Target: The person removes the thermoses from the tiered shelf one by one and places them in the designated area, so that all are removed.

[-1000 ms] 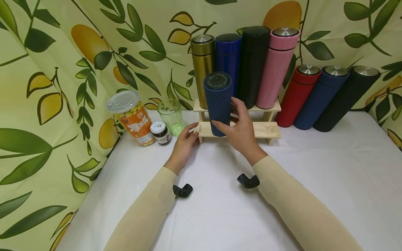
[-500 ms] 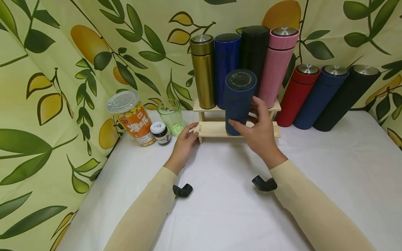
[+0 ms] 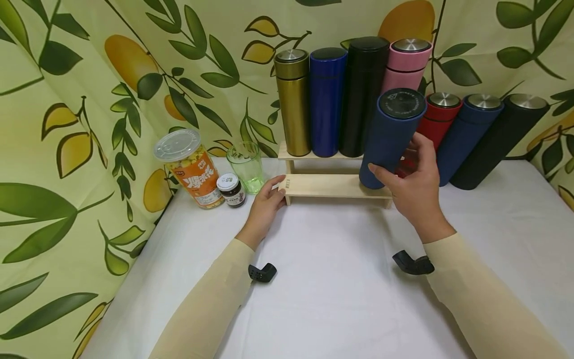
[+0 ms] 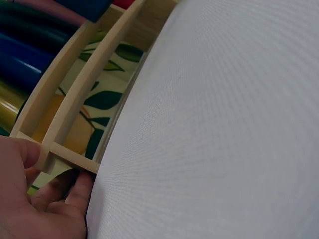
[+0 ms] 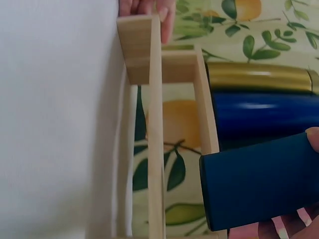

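1. Clock is centred on the wooden stand (image 3: 323, 185), as seen from the head cam, with 12 at the far side. It's a two-step thing on a white tablecloth (image 3: 314, 279).
2. Right hand (image 3: 417, 187), around 3 o'clock: clamped on a navy bottle (image 3: 387, 144), thumb on the near side, fingers wrapped round the other.
3. That navy bottle is at about 2 o'clock, up in the air by the right end of the lower step. The right wrist cam shows a clear gap between its base and the lower board, and it's tipped a little compared with the row behind.
4. Left hand (image 3: 263, 207), about 8 o'clock: gripping the left end of the lower step, thumb on the board, fingers curled in by the leg.
5. Top step, running from 11 to 1 o'clock, all upright: gold bottle (image 3: 293, 109), shiny blue bottle (image 3: 326, 109), tall black bottle (image 3: 360, 99), then pink bottle (image 3: 405, 70), whose lower part is hidden behind the held one.
6. From 2 to 3 o'clock on the cloth, side by side: red bottle (image 3: 440, 119), steel-topped blue bottle (image 3: 473, 134), steel-topped black bottle (image 3: 498, 142).
7. Roughly 9 o'clock: snack tub (image 3: 197, 174) with an orange label, green glass (image 3: 245, 164), and a little white-lidded jar (image 3: 232, 192) in between, slightly nearer the person.
8. Backdrop is a leafy curtain (image 3: 67, 164).
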Demonstrator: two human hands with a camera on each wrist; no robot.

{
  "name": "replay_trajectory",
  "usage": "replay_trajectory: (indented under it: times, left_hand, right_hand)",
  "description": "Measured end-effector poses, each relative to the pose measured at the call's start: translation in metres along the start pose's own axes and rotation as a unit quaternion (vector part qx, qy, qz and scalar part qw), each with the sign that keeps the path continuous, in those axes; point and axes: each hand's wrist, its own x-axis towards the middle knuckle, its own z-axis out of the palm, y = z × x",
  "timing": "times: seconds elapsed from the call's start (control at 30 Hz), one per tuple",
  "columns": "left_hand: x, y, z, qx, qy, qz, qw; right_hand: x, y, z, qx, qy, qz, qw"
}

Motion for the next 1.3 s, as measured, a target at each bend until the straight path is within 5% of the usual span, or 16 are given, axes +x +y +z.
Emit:
replay_trajectory:
  times: [0.43, 0.9, 1.3]
  left_hand:
    - [-0.001, 0.0, 0.0, 0.002, 0.002, -0.006, 1.0]
    - [-0.001, 0.001, -0.001, 0.002, 0.004, -0.002, 1.0]
    - [0.0, 0.0, -0.002, 0.0, -0.003, 0.0, 1.0]
  right_hand:
    - [0.009, 0.008, -0.044, -0.059, 0.068, 0.017, 0.9958]
    - [0.02, -0.003, -0.071, -0.087, 0.131, 0.092, 0.9833]
    - [0.03, 0.003, -0.107, -0.155, 0.199, 0.166, 0.9535]
